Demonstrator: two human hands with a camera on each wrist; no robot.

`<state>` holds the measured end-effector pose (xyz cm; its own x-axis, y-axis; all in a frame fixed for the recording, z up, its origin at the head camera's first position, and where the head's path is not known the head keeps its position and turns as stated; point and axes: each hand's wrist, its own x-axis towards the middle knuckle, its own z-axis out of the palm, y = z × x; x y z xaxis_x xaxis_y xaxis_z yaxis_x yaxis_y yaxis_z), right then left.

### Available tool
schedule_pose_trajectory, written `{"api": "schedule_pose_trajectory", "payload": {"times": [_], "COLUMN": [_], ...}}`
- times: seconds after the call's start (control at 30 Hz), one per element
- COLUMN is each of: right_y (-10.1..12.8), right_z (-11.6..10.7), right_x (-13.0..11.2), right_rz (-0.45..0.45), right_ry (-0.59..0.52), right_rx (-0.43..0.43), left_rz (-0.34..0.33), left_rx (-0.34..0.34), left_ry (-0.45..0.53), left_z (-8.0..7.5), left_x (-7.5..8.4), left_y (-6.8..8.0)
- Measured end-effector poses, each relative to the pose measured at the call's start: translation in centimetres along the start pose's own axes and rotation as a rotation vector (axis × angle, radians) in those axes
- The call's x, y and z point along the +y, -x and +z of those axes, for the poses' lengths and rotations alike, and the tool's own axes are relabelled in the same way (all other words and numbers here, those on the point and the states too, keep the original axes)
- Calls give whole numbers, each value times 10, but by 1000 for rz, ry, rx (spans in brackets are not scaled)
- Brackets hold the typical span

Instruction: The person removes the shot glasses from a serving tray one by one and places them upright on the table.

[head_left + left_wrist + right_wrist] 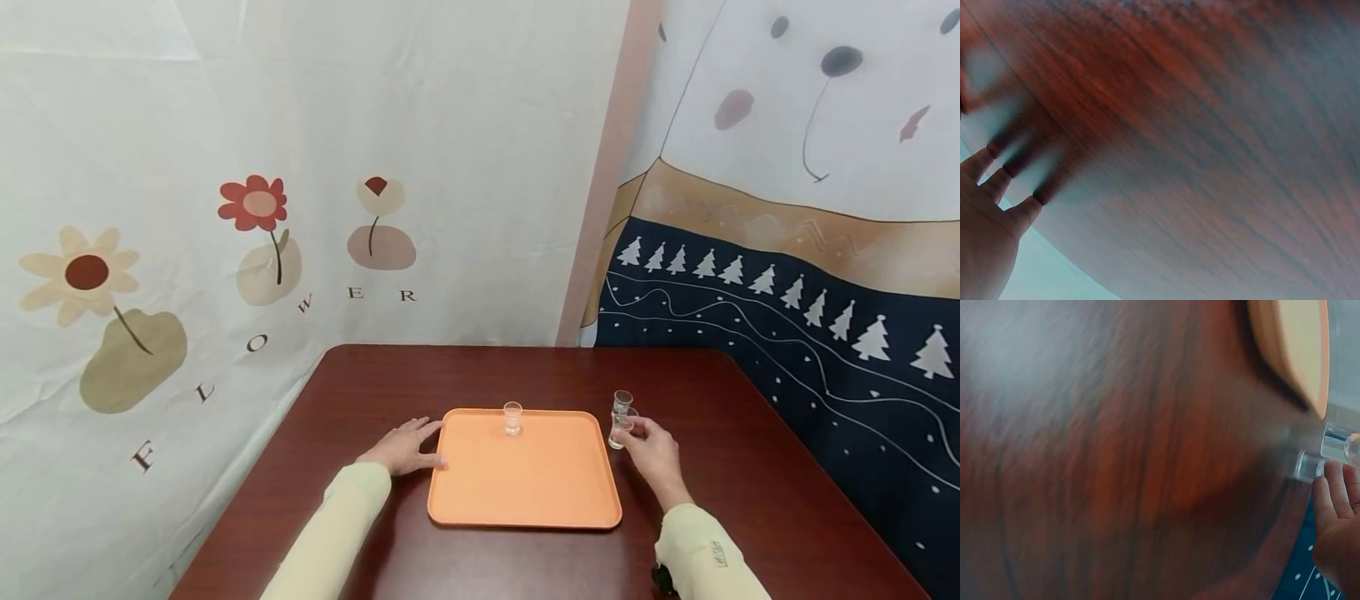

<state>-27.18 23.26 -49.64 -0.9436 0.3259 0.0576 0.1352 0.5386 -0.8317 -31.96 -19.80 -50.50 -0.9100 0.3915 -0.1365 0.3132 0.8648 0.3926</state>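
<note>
Head view, backdrop: printed cloths hang behind the table, one with flowers (255, 204) and the word FLOWER at our 10 o'clock, one dark with white trees (817, 308) at our 2 o'clock.
Head view, surface: we see a dark red wooden table (750, 483) with an orange tray (525, 483) lying flat at 12 o'clock before us.
Head view, tray glass: one small clear glass (512, 417) stands upright on the tray near its far rim.
Head view, left hand: our left hand (405, 448) lies flat on the table at the tray's 9 o'clock side, fingers stretched out and a little apart, tips touching or just beside the tray's rim; we cannot tell which.
Head view, right hand: our right hand (654, 454) is at the tray's 3 o'clock side, off the tray, fingers curled round a second glass (619, 428) standing on the table.
Head view, third glass: another clear glass (622, 402) stands just behind the held one, at its 12 o'clock.
Left wrist view: blurred wood grain fills the frame; at 8 o'clock three straight fingers (994, 181) rest spread on the table.
Right wrist view: blurred table, the tray's corner at 1 o'clock, and at 3 o'clock our fingertips (1329, 487) against the foot of the clear glass.
</note>
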Motion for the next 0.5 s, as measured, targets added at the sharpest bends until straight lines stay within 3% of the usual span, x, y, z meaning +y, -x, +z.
{"api": "schedule_pose_trajectory", "payload": {"times": [0.23, 0.5], "right_y": [-2, -1], "right_z": [-10, -13], "right_x": [9, 19], "right_rz": [-10, 8], "right_ry": [26, 37], "right_rx": [54, 42], "left_rz": [1, 12], "left_rx": [6, -5], "left_ry": [-6, 0], "left_z": [-4, -2], "left_x": [-1, 1], "left_y": [0, 0]}}
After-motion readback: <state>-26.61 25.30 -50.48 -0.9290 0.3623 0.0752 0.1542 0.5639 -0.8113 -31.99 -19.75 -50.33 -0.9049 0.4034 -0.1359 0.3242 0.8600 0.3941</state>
